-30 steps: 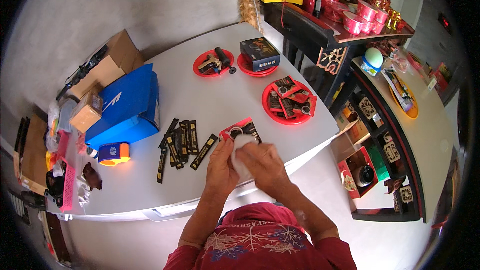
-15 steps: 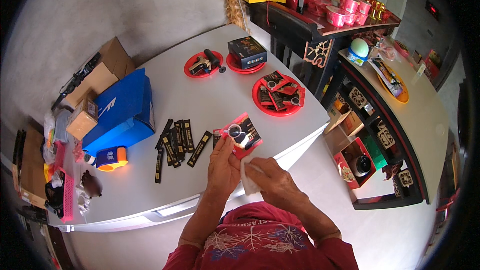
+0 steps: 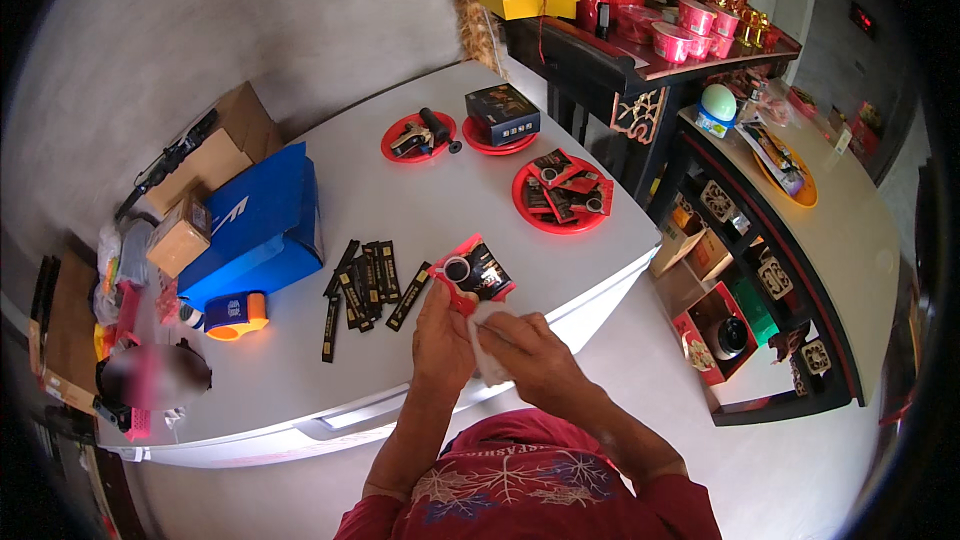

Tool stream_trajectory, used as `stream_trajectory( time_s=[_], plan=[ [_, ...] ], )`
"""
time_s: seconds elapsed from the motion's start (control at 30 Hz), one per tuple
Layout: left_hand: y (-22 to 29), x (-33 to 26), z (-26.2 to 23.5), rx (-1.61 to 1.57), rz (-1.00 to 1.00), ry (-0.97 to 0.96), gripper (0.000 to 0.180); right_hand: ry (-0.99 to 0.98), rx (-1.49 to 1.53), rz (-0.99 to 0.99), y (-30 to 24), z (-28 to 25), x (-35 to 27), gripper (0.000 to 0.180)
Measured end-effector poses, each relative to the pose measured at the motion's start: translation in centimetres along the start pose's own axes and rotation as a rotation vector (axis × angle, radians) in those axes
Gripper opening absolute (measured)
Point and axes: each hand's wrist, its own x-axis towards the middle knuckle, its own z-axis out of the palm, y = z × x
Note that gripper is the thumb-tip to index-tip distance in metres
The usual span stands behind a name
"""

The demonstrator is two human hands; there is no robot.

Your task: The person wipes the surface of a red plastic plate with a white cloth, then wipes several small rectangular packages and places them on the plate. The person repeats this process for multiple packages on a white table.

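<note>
Between the fingers of my left hand is a red and black sachet with a cup printed on it, held above the front edge of the grey-white table. My right hand is closed on a crumpled white cloth, which touches the sachet's lower edge. Several slim black stick packets lie loose on the table, left of the sachet. Farther back, similar red and black sachets are heaped on a red plate.
A blue box leans beside brown cartons on the left, near a blue and orange tape dispenser. Behind are a red plate with dark tools and a black box on red plates. Right stands a shelf cabinet.
The sachet has tilted in my left hand, showing more of its black face. My right hand has moved up slightly with the cloth along its lower edge. The view has shifted a little.
</note>
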Motion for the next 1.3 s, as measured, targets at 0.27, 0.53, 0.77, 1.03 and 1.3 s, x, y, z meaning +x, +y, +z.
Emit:
stream_trajectory(
  time_s=[0.27, 0.53, 0.77, 1.03, 1.3],
  plan=[
    [-1.7, -0.2, 0.4, -0.046, -0.02, 0.022, 0.04, 0.284, 0.798, 0.73, 3.1, -4.0, 0.3, 0.045],
    [-3.6, -1.2, -0.3, 0.38, 0.182, 0.323, 0.031, 0.381, 0.189, 0.292, 2.2, -0.1, 1.1, 0.049],
    [-2.1, -2.2, 1.9, 0.161, -0.049, 0.082, 0.055, 0.317, -0.051, 0.001, 0.7, 2.4, 0.9, 0.049],
    [-2.5, -2.1, 1.1, 0.04, -0.135, 0.116, 0.055, 0.274, -0.204, -0.007, 0.8, 1.0, 2.3, 0.048],
    [-1.5, -2.0, 1.2, -0.056, -0.142, 0.017, 0.061, 0.142, -0.138, -0.157, -0.5, 1.1, 3.0, 0.043]
  ],
)
